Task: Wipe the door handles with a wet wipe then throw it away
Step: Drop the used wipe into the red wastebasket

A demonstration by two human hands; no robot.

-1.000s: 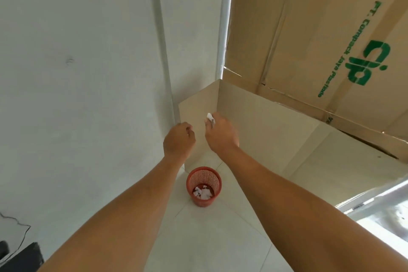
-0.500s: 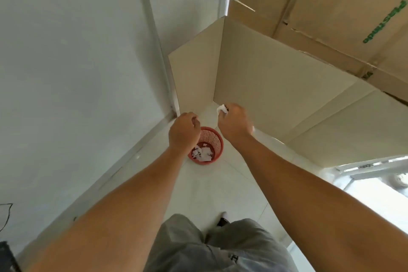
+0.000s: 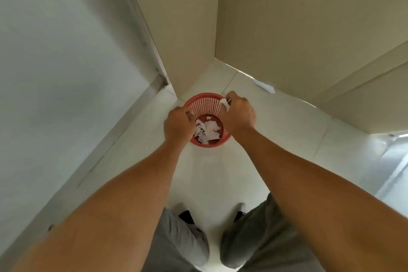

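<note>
White wet wipe (image 3: 224, 102), crumpled small, pinched by the right hand (image 3: 238, 115). The fingers (image 3: 231, 96) are curled tight round it. Only a tuft shows, sticking out on the side toward the left hand (image 3: 178, 125).

The wipe is in the air over the far right part of the red mesh basket (image 3: 205, 106), just inside the line of its rim and above the opening. It is apart from the heap of used white wipes (image 3: 207, 131) on the basket's bottom.

Left hand over the basket's left rim, its fingers curled into the palm with nothing seen in them. The two hands flank the opening, and the heap shows between them.

Edges and room:
- The basket stands on the pale tiled floor (image 3: 276, 139), near its far corner, where the grey-white wall (image 3: 66, 62) meets the beige panels (image 3: 298, 17).
- A strip of bare tile lies between the basket and the panels' feet.
- Open tile lies to the right of the basket, and on the near side between it and the person's feet.
- A white paper scrap (image 3: 265, 87) lies at the foot of the right panel, well apart from the basket.
- Grey shorts (image 3: 176, 245) and dark footwear are at the near edge of the view.
</note>
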